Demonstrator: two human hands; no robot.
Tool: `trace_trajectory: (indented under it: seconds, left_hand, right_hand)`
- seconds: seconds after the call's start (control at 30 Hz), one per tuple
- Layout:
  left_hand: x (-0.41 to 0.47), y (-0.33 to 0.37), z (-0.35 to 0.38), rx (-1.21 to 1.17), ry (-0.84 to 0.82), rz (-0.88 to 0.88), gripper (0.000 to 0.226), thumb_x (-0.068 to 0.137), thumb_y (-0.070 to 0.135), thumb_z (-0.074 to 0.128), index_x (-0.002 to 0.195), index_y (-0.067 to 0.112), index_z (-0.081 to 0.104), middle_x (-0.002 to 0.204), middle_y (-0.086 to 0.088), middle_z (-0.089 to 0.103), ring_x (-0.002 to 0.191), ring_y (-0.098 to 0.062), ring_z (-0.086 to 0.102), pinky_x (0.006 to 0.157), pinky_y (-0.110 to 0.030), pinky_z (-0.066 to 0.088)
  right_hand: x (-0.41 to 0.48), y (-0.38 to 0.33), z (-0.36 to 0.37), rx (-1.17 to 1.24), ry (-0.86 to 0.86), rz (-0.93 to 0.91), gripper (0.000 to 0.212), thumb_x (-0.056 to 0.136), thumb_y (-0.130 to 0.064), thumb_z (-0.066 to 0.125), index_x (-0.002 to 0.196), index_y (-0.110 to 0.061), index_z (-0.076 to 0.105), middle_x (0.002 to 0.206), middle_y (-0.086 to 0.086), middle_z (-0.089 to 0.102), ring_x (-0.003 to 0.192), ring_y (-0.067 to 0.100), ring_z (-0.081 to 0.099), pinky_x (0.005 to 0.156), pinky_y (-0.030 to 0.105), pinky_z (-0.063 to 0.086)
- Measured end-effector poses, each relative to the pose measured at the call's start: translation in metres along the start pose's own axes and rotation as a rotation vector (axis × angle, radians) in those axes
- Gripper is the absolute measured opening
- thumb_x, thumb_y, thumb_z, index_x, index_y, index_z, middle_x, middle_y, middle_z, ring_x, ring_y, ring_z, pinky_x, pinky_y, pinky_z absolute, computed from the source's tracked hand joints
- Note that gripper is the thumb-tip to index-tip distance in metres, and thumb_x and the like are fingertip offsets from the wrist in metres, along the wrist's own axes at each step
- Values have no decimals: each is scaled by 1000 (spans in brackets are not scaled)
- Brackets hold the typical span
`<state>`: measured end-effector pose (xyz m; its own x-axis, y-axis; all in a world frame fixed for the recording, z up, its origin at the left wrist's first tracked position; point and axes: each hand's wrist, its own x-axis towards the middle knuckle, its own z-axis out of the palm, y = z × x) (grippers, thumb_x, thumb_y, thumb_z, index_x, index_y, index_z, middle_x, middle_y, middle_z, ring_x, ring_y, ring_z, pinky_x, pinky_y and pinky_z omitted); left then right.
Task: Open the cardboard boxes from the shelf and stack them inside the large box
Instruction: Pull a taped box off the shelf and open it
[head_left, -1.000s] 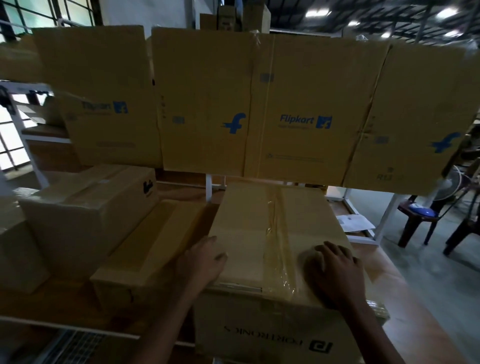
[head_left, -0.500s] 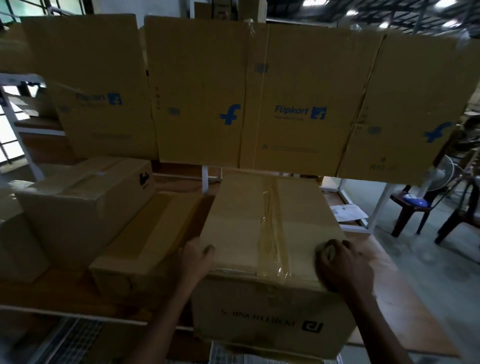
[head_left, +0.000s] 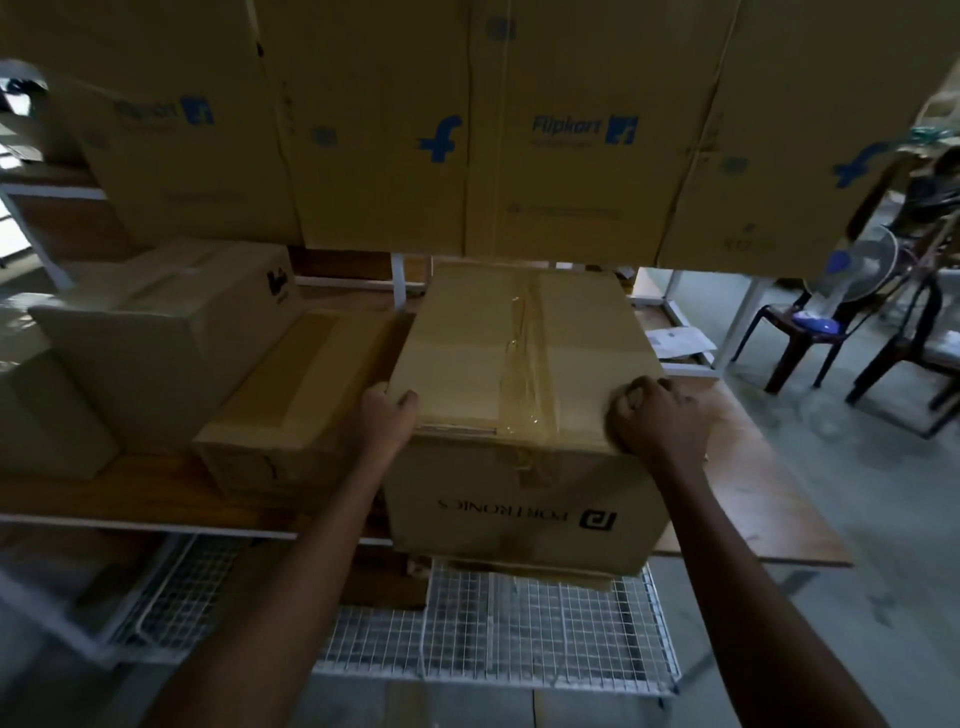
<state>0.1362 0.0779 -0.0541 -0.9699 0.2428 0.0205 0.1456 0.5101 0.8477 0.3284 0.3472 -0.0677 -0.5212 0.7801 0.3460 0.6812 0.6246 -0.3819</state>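
Observation:
A taped brown cardboard box with an upside-down black logo on its near face sits on the wooden shelf, its front hanging past the shelf's edge. My left hand grips the box's near left top corner, thumb on the lid. My right hand holds the near right top corner with curled fingers. Clear tape runs down the middle of the lid.
A flat box and a taller box stand to the left on the shelf. Flattened Flipkart cartons hang above. A wire-mesh rack lies below the shelf. Chairs and a fan stand at right.
The box has slid toward me, its front now overhanging the shelf edge. Both hands moved from the lid to its near corners, and my view has tilted down.

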Motion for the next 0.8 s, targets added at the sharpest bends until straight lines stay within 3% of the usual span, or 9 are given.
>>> trace_trajectory:
  seconds: [0.07, 0.2, 0.37, 0.57, 0.63, 0.8]
  left_hand:
    - [1, -1, -1, -3, -13, -11, 35, 100, 24, 63, 126, 3, 64, 120, -11, 67, 103, -27, 64, 53, -14, 33]
    - [-5, -1, -5, -8, -13, -17, 41, 94, 35, 68, 127, 11, 65, 124, -9, 69, 108, -29, 66, 76, -29, 45]
    - [-16, 7, -6, -67, -23, -16, 41, 95, 31, 67, 132, 14, 61, 126, -7, 67, 108, -24, 66, 64, -23, 41]
    - [-35, 29, -4, -79, 6, 83, 40, 94, 23, 68, 133, 15, 62, 124, -3, 68, 100, -17, 64, 69, -24, 45]
    - [-45, 34, -1, -58, 10, 116, 40, 95, 21, 67, 134, 11, 62, 121, -2, 68, 98, -15, 63, 65, -21, 43]
    - [-70, 45, 15, -82, 53, 118, 39, 95, 14, 67, 133, 7, 62, 108, 4, 63, 97, -16, 64, 60, -15, 40]
  right_hand:
    - [-5, 0, 1, -7, -22, -3, 43, 92, -48, 44, 117, -21, 66, 120, 16, 64, 106, 40, 59, 92, 42, 43]
    - [-15, -1, -2, -18, -89, 29, 50, 90, -60, 39, 125, -31, 61, 136, 10, 56, 115, 42, 53, 96, 46, 41]
    - [-24, 4, -9, -52, -136, 8, 57, 93, -69, 38, 135, -36, 55, 152, 8, 44, 132, 44, 42, 105, 55, 36]
    - [-16, 27, -21, -1, -149, -7, 73, 84, -82, 26, 135, -39, 54, 151, 7, 48, 132, 40, 47, 102, 52, 40]
    - [-13, 35, -25, -9, -155, -29, 73, 84, -84, 27, 135, -38, 55, 151, 6, 48, 134, 38, 46, 102, 52, 40]
    - [-4, 58, -37, 63, -140, -52, 76, 80, -91, 28, 121, -37, 64, 147, 6, 53, 131, 38, 49, 101, 53, 44]
